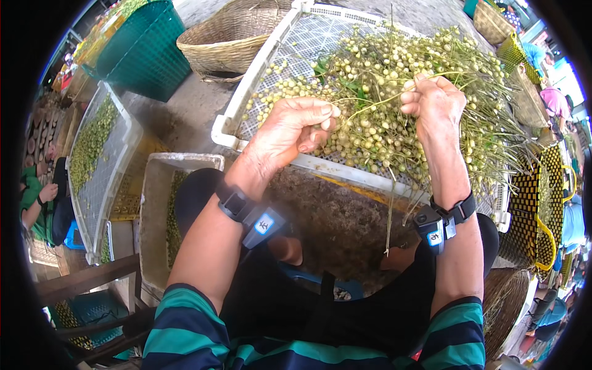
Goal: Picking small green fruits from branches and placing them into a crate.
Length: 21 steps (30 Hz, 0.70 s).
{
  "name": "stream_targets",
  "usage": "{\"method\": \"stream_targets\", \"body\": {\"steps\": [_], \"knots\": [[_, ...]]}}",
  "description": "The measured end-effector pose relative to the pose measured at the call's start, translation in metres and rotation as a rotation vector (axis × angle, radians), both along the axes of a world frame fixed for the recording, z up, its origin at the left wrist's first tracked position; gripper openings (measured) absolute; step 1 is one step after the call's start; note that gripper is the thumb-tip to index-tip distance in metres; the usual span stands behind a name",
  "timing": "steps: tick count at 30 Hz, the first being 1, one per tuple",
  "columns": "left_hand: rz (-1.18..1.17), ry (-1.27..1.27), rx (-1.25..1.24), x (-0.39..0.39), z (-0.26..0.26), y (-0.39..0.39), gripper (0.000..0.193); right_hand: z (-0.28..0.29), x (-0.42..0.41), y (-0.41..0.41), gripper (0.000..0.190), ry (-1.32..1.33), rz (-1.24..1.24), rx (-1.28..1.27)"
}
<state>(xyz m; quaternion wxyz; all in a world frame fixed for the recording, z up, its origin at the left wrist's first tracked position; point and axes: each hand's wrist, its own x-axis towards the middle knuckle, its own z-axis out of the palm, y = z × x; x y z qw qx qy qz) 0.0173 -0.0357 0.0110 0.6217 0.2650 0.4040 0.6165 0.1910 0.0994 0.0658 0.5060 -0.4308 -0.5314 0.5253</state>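
Note:
Before me a white plastic mesh tray [319, 39] carries a heap of small round yellow-green fruits [365, 69] on thin stems. Over the heap, my right hand [432, 99] pinches a thin yellowish stem [377, 105] between thumb and fingers. That stem slants down to the left towards my left hand [296, 129]. The thumb and fingertips of my left hand are closed around a small pale fruit [336, 112], partly hidden by them. Loose fruits [289, 88] without stems lie on the tray's left part. Bare stem ends [502, 120] stick out over its right side.
A woven basket [226, 46] and a green plastic basket [138, 51] stand beyond the tray. On the left are a second fruit tray [99, 138], a pale bin [155, 208] and a seated person [39, 199]. A black-and-yellow woven basket [522, 217] stands at right.

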Motion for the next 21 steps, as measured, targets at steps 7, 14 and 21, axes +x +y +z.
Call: {"method": "stream_targets", "body": {"steps": [7, 14, 21], "knots": [[0.207, -0.007, -0.196, -0.011, -0.008, 0.001, 0.018, 0.004, 0.001, -0.001, 0.014, 0.008, -0.032, 0.048], [0.221, -0.069, -0.185, 0.001, -0.016, 0.012, 0.025, 0.01, 0.001, -0.002, 0.013, 0.038, 0.015, -0.026], [-0.191, -0.083, 0.007, 0.02, 0.003, 0.003, 0.025, 0.003, 0.001, 0.0, 0.012, 0.056, 0.004, -0.02]]}}
